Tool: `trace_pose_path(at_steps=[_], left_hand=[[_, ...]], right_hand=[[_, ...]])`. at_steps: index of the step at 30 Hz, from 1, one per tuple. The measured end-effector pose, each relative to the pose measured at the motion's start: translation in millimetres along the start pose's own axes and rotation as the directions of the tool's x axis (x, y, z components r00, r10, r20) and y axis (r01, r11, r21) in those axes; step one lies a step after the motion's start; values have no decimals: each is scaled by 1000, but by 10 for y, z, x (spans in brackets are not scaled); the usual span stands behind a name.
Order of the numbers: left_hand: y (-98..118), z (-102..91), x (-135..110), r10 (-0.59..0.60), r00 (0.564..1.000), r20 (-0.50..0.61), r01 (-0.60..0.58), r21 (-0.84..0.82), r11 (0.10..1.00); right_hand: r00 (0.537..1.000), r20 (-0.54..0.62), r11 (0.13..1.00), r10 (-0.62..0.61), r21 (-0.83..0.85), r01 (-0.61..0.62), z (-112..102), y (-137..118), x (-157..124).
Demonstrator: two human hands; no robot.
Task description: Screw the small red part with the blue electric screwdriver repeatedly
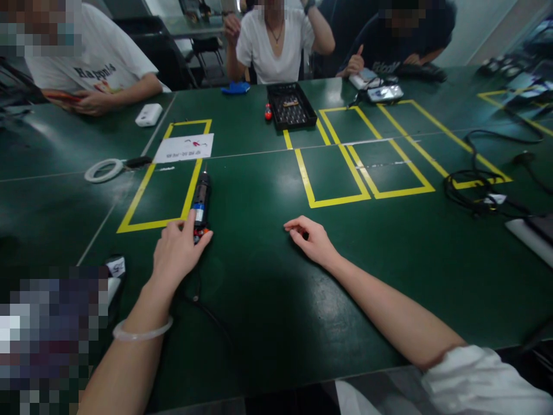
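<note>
While left hand [178, 246] part-hides screwdriver [201, 199], grip unclear, right hand [311, 239] free, loosely curled

Screwdriver [202, 196] partly behind left hand [175, 251]

Blk/blue screwdriver [202, 193], dk grn table [263, 288]

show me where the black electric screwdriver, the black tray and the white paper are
Electric screwdriver [202, 193], head view: middle of its dark body
Black tray [298, 124], head view: its near wall
White paper [183, 148], head view: middle of the sheet
</note>
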State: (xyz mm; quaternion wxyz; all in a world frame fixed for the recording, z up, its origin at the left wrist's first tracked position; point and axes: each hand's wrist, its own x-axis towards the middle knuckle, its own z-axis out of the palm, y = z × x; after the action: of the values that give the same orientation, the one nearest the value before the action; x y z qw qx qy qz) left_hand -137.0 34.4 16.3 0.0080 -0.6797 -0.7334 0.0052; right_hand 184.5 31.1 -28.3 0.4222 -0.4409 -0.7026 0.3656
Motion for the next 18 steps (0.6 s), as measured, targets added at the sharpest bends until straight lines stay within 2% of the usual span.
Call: trace_pose_path(at_steps=[5, 9, 11, 14, 18], left_hand=[[-518, 8, 125, -114, 993, 25, 112, 46, 993], [-764, -33, 193, -216, 972, 91, 207, 98, 973], [-819, -58, 204, -257, 960, 113, 247, 94, 964], [-827, -73, 189, -286, 955, 79, 282, 65, 957], [-770, -44, 139, -259, 961, -95, 267, 81, 960]], right_hand=[[1000, 9, 999, -10, -41, 10, -7, -3, 3], [1000, 7, 998, -27, -63, 28, -8, 11, 2], [999, 8, 997, -32, -70, 32, -8, 13, -1], [999, 12, 996, -37, -77, 38, -10, 10, -6], [999, 16, 996, -40, -82, 41, -9, 12, -3]])
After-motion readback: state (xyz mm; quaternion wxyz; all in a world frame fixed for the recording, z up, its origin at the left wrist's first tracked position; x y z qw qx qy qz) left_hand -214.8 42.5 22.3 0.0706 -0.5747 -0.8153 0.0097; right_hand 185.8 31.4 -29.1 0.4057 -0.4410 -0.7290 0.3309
